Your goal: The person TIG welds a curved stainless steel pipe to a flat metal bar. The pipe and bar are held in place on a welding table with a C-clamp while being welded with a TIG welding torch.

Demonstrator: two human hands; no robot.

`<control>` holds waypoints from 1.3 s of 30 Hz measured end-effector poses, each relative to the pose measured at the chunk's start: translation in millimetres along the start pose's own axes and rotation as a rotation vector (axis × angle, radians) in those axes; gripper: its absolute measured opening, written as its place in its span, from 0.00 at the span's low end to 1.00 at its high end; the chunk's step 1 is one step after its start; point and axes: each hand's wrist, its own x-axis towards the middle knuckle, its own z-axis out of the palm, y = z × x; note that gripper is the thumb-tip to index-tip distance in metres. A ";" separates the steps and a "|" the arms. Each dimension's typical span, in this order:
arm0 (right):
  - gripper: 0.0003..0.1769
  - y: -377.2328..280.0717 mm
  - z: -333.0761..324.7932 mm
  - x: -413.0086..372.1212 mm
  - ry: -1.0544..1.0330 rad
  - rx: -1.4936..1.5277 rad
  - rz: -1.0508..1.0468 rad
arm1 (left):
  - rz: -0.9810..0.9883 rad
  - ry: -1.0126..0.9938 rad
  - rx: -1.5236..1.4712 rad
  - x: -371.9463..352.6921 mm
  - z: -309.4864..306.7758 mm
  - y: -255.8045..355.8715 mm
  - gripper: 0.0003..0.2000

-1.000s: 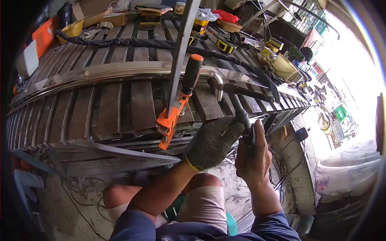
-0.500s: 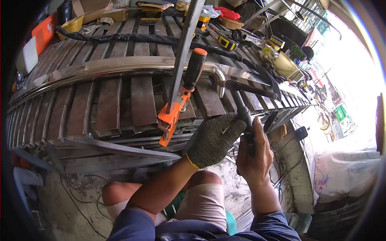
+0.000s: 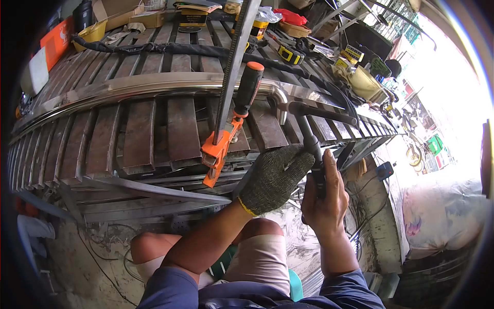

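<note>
My left hand wears a dark knit glove and is closed at the front edge of the slatted metal workbench, beside the black torch. My bare right hand grips the handle of that black welding torch, whose head points up toward the elbow of a shiny steel tube lying across the bench. An orange bar clamp with an orange and black handle stands just left of my gloved hand, holding the work.
A thick black cable runs across the bench behind the tube. Boxes, a yellow tub, a tape measure and small tools crowd the far edge. My knees and a teal stool sit below; bright street at right.
The view shifted slightly between the first and second frames, then held. Both hands stay on the torch by the tube elbow, almost unmoved.
</note>
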 end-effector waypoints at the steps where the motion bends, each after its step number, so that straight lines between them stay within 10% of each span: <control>1: 0.35 -0.1 -0.2 0.0 0.000 -0.006 -0.001 | -0.007 -0.001 0.004 0.4 0.1 2.7 0.14; 7: 0.40 5.5 4.4 3.8 0.046 -0.018 -0.090 | 0.226 0.076 0.211 -6.9 2.3 -27.3 0.14; 18: 0.41 2.9 6.0 2.9 0.089 0.009 -0.068 | 0.005 -0.021 0.114 1.4 -0.6 -4.5 0.13; 24: 0.41 3.7 3.9 3.2 0.048 -0.003 -0.072 | 0.536 0.064 0.681 -7.1 -3.6 -33.2 0.15; 27: 0.40 4.9 8.7 -3.8 0.084 0.068 -0.004 | 0.013 -0.014 0.113 1.8 -0.5 1.4 0.14; 39: 0.39 2.0 10.4 -3.6 0.114 0.069 0.001 | 0.019 0.013 0.099 1.5 1.4 -1.7 0.15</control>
